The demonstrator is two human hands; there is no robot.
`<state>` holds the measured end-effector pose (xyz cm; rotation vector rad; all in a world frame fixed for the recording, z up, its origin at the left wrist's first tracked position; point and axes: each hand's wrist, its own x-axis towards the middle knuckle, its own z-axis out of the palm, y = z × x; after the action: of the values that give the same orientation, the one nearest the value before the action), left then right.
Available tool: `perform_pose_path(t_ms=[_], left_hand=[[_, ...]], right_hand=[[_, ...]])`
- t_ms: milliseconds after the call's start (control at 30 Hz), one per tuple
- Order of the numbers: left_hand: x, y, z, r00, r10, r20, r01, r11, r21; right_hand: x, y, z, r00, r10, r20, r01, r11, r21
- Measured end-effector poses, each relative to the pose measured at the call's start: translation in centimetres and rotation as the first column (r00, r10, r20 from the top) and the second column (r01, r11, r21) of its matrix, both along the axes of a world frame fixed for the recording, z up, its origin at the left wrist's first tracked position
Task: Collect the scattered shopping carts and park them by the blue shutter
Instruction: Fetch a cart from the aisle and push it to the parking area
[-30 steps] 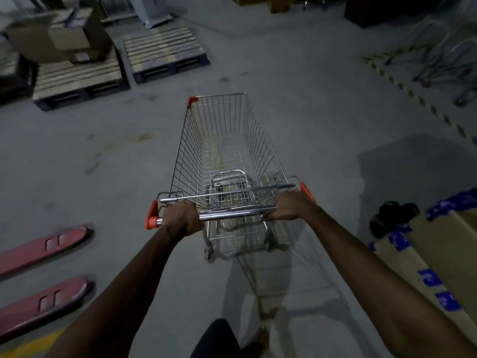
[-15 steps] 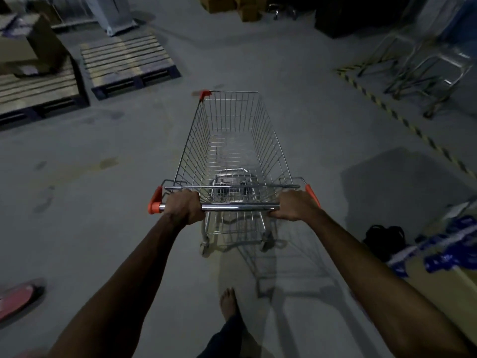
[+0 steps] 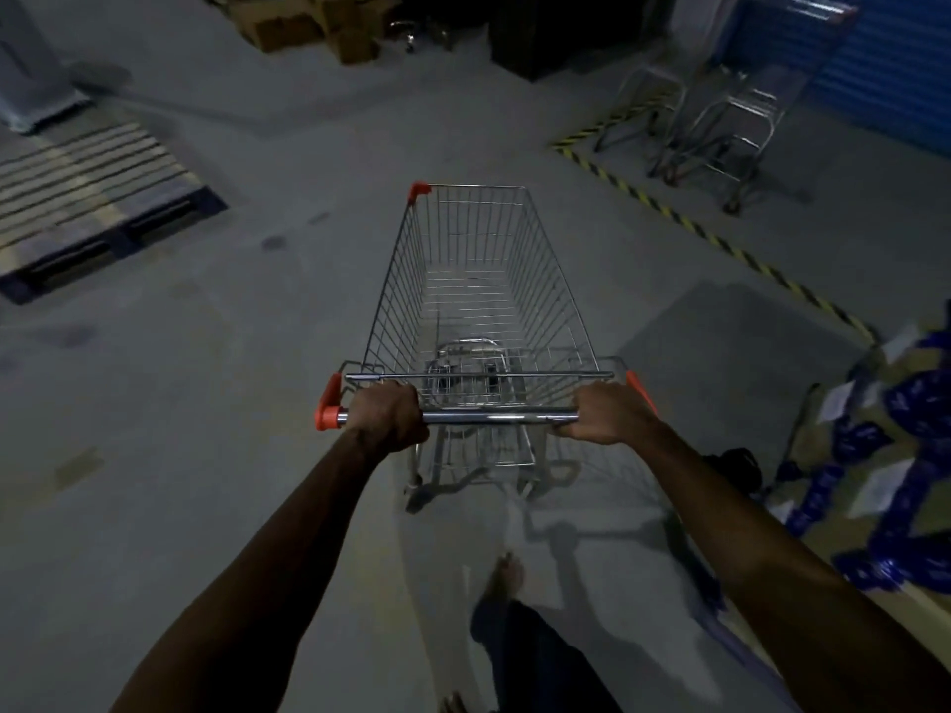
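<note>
An empty wire shopping cart [image 3: 478,280] with orange corner caps stands on the concrete floor straight ahead of me. My left hand [image 3: 388,416] grips the left end of its chrome handle bar [image 3: 496,417]. My right hand [image 3: 607,413] grips the right end of the same bar. The blue shutter [image 3: 875,59] shows at the top right. Parked carts [image 3: 731,110] stand in front of it, behind a yellow-and-black floor stripe [image 3: 684,218].
A wooden pallet [image 3: 87,198] lies at the left. Cardboard boxes [image 3: 319,23] sit at the far wall. Boxes with blue tape [image 3: 895,455] crowd the right edge, a dark object [image 3: 736,465] beside them. My bare foot [image 3: 507,571] is behind the cart.
The cart and my view have swung to the right. The pallets slid left, the red pallet-jack forks left the view, and the blue shutter with parked carts came into view.
</note>
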<state>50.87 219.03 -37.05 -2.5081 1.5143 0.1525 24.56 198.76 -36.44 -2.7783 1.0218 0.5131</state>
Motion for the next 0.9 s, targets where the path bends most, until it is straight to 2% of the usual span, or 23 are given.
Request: perform_pose_path(t_ms=[200, 400, 567, 800, 900], left_hand=[[3.3, -14.6, 0.3, 0.994, -0.105, -0.017, 0.104, 0.994, -0.036], [4.7, -29.4, 0.6, 0.982, -0.187, -0.004, 0.187, 0.982, 0.010], [5.3, -41.7, 0.7, 0.985, -0.127, -0.113, 0.142, 0.981, 0.131], [5.9, -57.2, 0.5, 0.946, -0.321, -0.047, 0.324, 0.943, 0.078], [5.7, -64.0, 0.6, 0.897, -0.442, -0.009, 0.443, 0.897, 0.014]], right_hand=[[1.7, -11.8, 0.3, 0.995, -0.096, 0.015, 0.096, 0.995, -0.037], [2.2, -24.2, 0.3, 0.977, -0.209, 0.033, 0.210, 0.975, -0.066], [1.8, -33.0, 0.5, 0.959, -0.283, -0.001, 0.282, 0.957, -0.065], [0.7, -44.9, 0.7, 0.930, -0.368, 0.008, 0.367, 0.927, -0.081], [-0.3, -50.3, 0.6, 0.916, -0.400, 0.037, 0.402, 0.912, -0.079]])
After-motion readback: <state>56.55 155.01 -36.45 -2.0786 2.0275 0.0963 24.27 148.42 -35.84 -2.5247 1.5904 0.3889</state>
